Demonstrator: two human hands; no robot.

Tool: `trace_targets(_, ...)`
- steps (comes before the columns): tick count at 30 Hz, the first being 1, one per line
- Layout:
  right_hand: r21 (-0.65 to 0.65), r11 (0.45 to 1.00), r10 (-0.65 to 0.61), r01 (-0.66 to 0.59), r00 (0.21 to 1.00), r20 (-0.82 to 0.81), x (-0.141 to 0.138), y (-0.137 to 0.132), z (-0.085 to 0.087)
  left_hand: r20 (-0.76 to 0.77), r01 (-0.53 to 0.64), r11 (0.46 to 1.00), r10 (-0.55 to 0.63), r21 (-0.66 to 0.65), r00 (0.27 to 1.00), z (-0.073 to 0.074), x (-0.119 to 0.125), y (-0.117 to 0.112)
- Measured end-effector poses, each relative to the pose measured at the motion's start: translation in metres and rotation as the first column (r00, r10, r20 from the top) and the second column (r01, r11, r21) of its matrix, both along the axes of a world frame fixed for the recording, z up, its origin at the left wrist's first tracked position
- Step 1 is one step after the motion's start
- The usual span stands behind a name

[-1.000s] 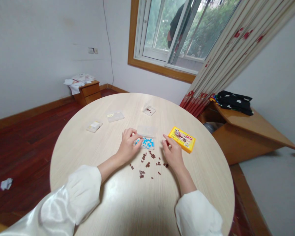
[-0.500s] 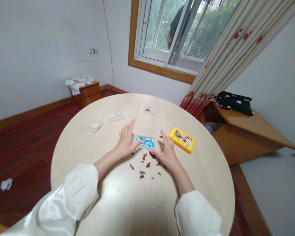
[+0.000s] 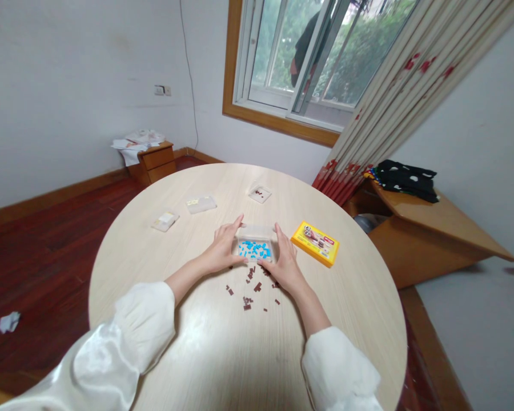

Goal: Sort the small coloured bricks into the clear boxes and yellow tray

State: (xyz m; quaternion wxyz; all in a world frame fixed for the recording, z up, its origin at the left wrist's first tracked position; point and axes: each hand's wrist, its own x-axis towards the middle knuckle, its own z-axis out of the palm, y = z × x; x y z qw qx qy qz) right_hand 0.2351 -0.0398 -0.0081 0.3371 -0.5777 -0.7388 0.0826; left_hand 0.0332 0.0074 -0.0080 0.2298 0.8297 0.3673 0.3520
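A small clear plastic box (image 3: 257, 231) with its lid raised stands in the middle of the table, and small blue building bricks (image 3: 254, 249) lie inside it. My left hand (image 3: 223, 246) grips the box's left side, thumb at the near edge and fingers along the side. On the opposite side my right hand (image 3: 286, 261) holds it the same way. Scattered brown building bricks (image 3: 257, 287) lie on the table just in front of the box, some partly hidden by my right hand.
A yellow box (image 3: 315, 244) lies to the right on the round table (image 3: 223, 354). Farther back are an open clear case (image 3: 260, 194) with a few brown pieces and two flat clear cases, one (image 3: 201, 204) beside the other (image 3: 166, 221). A person stands outside the window.
Both hands have closed in on the box from its two sides. My left thumb has moved from over the blue bricks down to the near edge.
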Motion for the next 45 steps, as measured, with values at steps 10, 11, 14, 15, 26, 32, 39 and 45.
trace_targets(10,0.079,0.997,0.010,-0.014,0.998,0.054,-0.003,-0.005,0.003,-0.132,0.083,0.990,-0.067,0.117,0.989,0.002,-0.005,-0.004)
trace_targets(11,0.077,0.997,0.013,-0.018,0.998,0.056,-0.003,-0.004,0.003,-0.137,0.082,0.990,-0.066,0.112,0.988,0.002,-0.004,-0.004)
trace_targets(14,0.069,0.997,0.028,-0.032,0.998,0.060,-0.004,-0.004,-0.001,-0.140,0.072,0.991,-0.056,0.110,0.988,0.002,-0.004,-0.006)
trace_targets(15,0.064,0.997,0.033,-0.037,0.997,0.066,-0.004,-0.003,-0.002,-0.139,0.067,0.991,-0.051,0.116,0.989,0.003,-0.003,-0.007)
trace_targets(26,-0.021,0.999,0.034,-0.031,0.988,0.151,-0.011,-0.008,-0.002,-0.199,0.025,0.991,0.001,0.128,0.980,0.004,-0.003,-0.010)
trace_targets(32,-0.041,0.999,0.022,-0.015,0.984,0.175,-0.010,-0.008,-0.005,-0.204,0.009,0.995,0.013,0.104,0.979,0.003,0.000,-0.009)
trace_targets(39,-0.055,0.998,0.023,-0.013,0.981,0.191,-0.009,-0.009,-0.009,-0.203,0.009,0.998,0.006,0.069,0.979,-0.004,-0.001,-0.008)
trace_targets(45,0.037,0.999,0.035,-0.040,0.990,0.135,-0.010,-0.009,-0.006,-0.121,0.003,0.987,0.017,0.164,0.993,-0.002,-0.006,-0.004)
